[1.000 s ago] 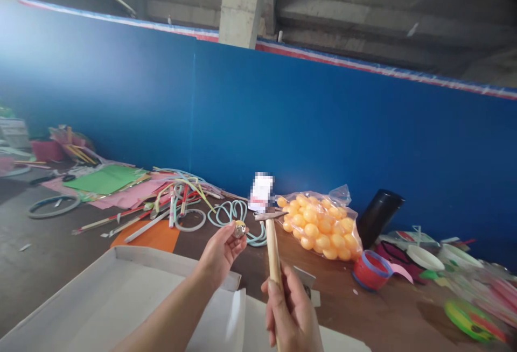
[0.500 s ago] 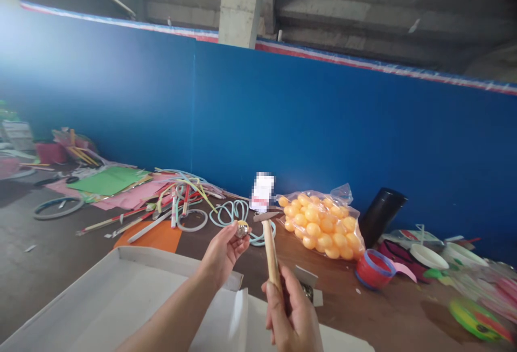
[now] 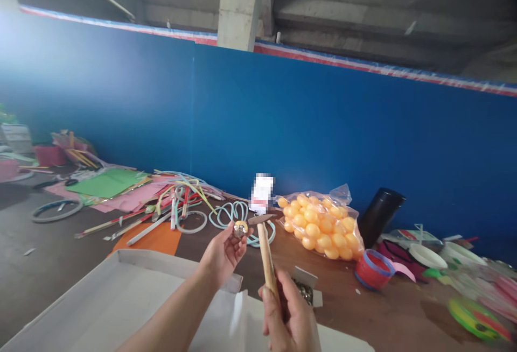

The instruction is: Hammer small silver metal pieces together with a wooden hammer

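My left hand [image 3: 226, 252] pinches a small ball [image 3: 240, 229] between thumb and fingers. Most of the ball's visible side is shiny and metallic, with a yellow-orange patch on top. Wrapped around the wooden handle of a hammer [image 3: 266, 260] is my right hand [image 3: 288, 309]. The hammer stands upright, its dark narrow head just right of the ball; whether they touch I cannot tell. Behind my right hand, partly hidden, sits a small open box [image 3: 305, 290] of shiny metal bits too small to name.
A clear bag of orange balls [image 3: 323, 225] lies behind the hammer. Near it stand a black cylinder [image 3: 382, 213] and a red-and-blue cup [image 3: 375, 270]. Coiled tubing [image 3: 230, 215], coloured paper [image 3: 109, 181] and sticks spread leftward. A white tray [image 3: 100, 298] lies beneath my forearm.
The hammer and my right hand have shifted slightly left, bringing the hammer's head closer to the ball. My left hand keeps its grip.
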Available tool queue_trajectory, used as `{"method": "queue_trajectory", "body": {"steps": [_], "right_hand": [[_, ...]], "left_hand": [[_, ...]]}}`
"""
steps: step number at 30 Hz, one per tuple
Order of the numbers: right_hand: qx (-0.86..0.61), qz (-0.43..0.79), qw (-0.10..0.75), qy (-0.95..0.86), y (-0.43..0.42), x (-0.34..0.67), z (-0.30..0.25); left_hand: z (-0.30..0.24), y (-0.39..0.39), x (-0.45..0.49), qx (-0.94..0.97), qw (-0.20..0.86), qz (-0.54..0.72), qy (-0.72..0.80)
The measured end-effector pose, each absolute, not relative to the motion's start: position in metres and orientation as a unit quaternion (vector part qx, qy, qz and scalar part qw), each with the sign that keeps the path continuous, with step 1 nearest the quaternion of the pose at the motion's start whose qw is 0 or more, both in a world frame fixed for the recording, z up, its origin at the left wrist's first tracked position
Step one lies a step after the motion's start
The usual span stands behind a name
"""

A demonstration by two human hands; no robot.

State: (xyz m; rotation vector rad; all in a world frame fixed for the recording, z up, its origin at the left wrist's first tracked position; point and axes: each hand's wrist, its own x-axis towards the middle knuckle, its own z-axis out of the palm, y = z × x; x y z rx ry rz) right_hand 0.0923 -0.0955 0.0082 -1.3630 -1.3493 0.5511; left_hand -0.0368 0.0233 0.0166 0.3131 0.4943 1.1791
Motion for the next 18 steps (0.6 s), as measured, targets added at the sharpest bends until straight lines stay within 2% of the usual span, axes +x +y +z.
{"method": "queue_trajectory", "body": {"steps": [6,18], "right_hand": [[-0.563,0.163,0.519,-0.623,-0.0928,0.0919,0.0019],[-0.58,0.143,0.5,-0.627,-0.0924,0.0922,0.0035]], "left_hand": [[0.0142,0.0241,-0.0362,0.152,0.786,0.554,0.228],[0.0105,0.0255,-0.0356,0.144,0.785,0.56,0.224]]}}
